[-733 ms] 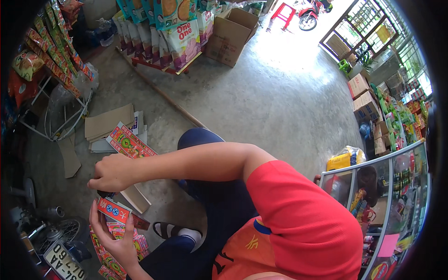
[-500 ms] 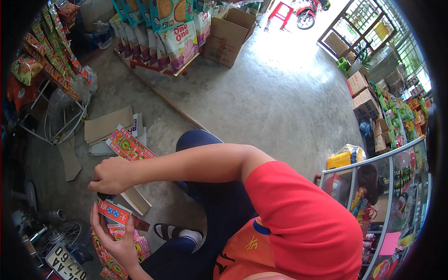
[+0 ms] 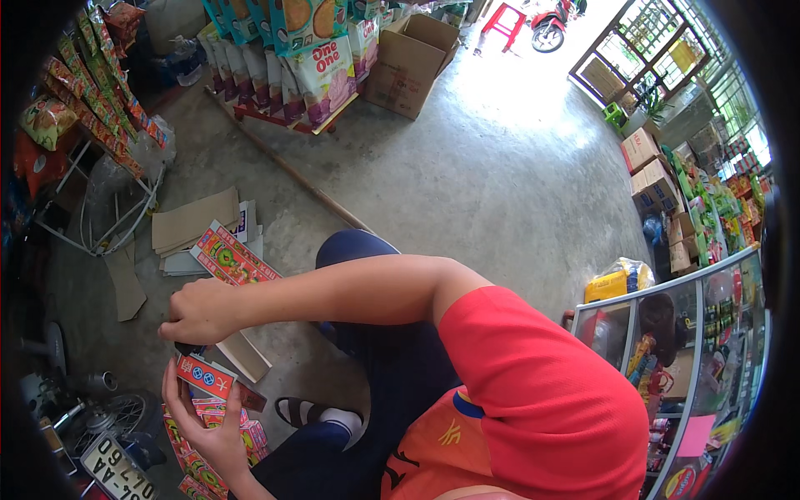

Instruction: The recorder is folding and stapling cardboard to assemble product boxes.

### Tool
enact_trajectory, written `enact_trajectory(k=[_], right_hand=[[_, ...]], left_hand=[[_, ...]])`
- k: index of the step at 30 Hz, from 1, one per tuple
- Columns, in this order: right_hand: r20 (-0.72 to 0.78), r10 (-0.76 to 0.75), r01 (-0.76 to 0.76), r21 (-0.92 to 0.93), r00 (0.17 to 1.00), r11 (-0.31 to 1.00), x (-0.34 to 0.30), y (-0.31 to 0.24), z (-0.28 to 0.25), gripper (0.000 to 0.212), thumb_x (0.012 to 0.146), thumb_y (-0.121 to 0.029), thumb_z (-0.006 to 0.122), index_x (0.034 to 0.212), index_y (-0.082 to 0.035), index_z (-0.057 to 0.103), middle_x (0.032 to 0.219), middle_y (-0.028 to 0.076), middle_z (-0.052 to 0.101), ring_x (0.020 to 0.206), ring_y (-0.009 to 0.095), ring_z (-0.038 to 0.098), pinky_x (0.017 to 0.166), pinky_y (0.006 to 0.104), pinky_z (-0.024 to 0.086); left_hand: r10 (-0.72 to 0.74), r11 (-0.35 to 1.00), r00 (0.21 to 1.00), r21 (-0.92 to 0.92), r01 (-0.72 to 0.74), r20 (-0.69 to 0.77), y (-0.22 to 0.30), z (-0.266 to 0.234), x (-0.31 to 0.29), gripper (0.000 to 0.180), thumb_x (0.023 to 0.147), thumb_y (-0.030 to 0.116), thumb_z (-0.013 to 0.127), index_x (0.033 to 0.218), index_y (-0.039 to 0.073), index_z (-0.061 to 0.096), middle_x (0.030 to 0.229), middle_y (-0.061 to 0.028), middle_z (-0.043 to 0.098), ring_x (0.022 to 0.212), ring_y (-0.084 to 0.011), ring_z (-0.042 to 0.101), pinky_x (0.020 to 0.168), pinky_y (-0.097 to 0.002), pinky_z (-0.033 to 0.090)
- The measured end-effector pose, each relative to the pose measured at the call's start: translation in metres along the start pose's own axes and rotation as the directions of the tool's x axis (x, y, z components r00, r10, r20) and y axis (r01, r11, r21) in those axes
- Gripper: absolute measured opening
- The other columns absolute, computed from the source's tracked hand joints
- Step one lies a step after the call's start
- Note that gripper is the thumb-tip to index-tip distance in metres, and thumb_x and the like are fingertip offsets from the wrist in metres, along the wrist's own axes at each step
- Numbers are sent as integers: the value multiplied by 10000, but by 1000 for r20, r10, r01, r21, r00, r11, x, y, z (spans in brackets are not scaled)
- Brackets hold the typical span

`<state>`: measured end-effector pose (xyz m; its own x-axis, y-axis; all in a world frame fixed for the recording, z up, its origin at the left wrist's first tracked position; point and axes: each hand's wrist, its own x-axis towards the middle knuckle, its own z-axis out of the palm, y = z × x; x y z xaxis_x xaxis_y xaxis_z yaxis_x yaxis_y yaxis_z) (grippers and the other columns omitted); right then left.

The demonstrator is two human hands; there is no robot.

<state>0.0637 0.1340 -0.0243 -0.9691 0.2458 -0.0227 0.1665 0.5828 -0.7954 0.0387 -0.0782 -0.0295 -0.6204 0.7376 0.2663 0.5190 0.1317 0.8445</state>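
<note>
My left hand point(image 3: 210, 435) grips a small red box point(image 3: 205, 375) with blue circles on it, thumb on one side and fingers on the other. My right arm reaches across to the left, and my right hand point(image 3: 203, 312) is closed around a small black object point(image 3: 190, 348) at the far end of the box. Most of that object is hidden by the fingers, so its kind cannot be made out. Beneath my left hand lies a heap of small colourful boxes point(image 3: 197, 467). A long red-and-green printed carton point(image 3: 229, 252) lies beyond my right forearm, partly covered by it.
Flattened cardboard sheets point(image 3: 196, 221) lie on the floor, with a pale open carton point(image 3: 246, 357) nearer. A wooden pole point(image 3: 292, 173) crosses the floor. A motorbike wheel point(image 3: 125, 417) stands at left, a glass display case point(image 3: 667, 342) at right, and a cardboard box point(image 3: 407, 71) at the back.
Hardly anything differs: the view has shifted very slightly. Both hands keep the same grip and place at the red box.
</note>
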Motion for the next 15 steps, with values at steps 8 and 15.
enact_trajectory(k=[8, 15], right_hand=[[20, -155, 155, -3, 988, 988, 1, 6, 0, 459, 1003, -368, 480, 934, 16, 723, 756, 261, 679, 768, 449, 685, 737, 539, 535], [13, -316, 315, -134, 949, 940, 9, 21, 9, 365, 1049, -292, 449, 1112, 6, 650, 723, 241, 650, 732, 468, 675, 682, 561, 527]], left_hand=[[24, 1000, 1000, 18, -23, -16, -2, 0, 0, 818, 775, 26, 818, 1502, 26, 442, 1513, -142, 455, 1416, -292, 455, 1226, -452, 334], [50, 998, 999, 26, -49, -21, -2, 0, 0, 767, 827, 45, 790, 1512, 39, 443, 1517, -130, 479, 1418, -279, 461, 1216, -433, 337]])
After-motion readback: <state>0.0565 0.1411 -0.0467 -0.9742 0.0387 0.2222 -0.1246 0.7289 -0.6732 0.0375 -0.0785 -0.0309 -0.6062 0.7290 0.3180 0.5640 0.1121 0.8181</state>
